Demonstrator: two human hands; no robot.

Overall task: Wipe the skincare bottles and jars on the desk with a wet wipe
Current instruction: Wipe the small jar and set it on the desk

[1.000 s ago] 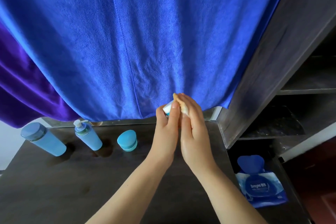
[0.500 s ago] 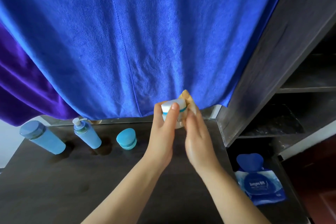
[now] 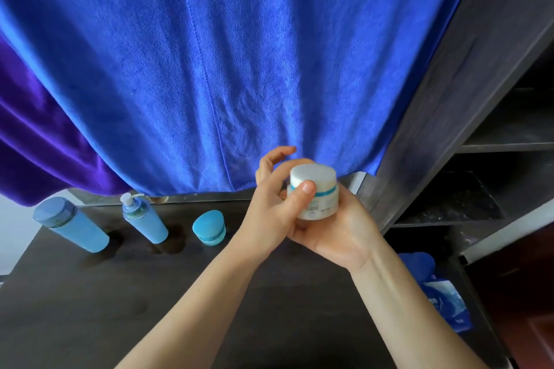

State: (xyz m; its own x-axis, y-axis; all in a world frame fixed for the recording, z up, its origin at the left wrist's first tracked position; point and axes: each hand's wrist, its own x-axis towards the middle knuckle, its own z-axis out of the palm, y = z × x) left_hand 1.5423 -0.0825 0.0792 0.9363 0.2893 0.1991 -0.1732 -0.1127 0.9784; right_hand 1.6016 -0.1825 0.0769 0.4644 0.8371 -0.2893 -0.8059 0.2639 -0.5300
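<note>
I hold a small white jar (image 3: 314, 192) with a teal band above the back of the dark desk (image 3: 90, 308). My left hand (image 3: 269, 213) grips it from the left, thumb pressed on the front below the lid. My right hand (image 3: 338, 234) lies palm-up under the jar and cradles it. No wet wipe shows; anything between my right palm and the jar is hidden. A blue capped bottle (image 3: 72, 225), a blue pump bottle (image 3: 145, 219) and a teal jar (image 3: 209, 228) stand in a row at the desk's back left.
A blue cloth (image 3: 239, 69) hangs behind the desk, with a purple one (image 3: 36, 144) at the left. Dark shelving (image 3: 479, 129) rises at the right. A blue wet wipe pack (image 3: 446, 302) lies low beside the desk's right edge.
My right hand has turned from pressing flat against the jar's side to lying palm-up beneath it. The jar now shows fully, and the tan wipe seen earlier is out of sight.
</note>
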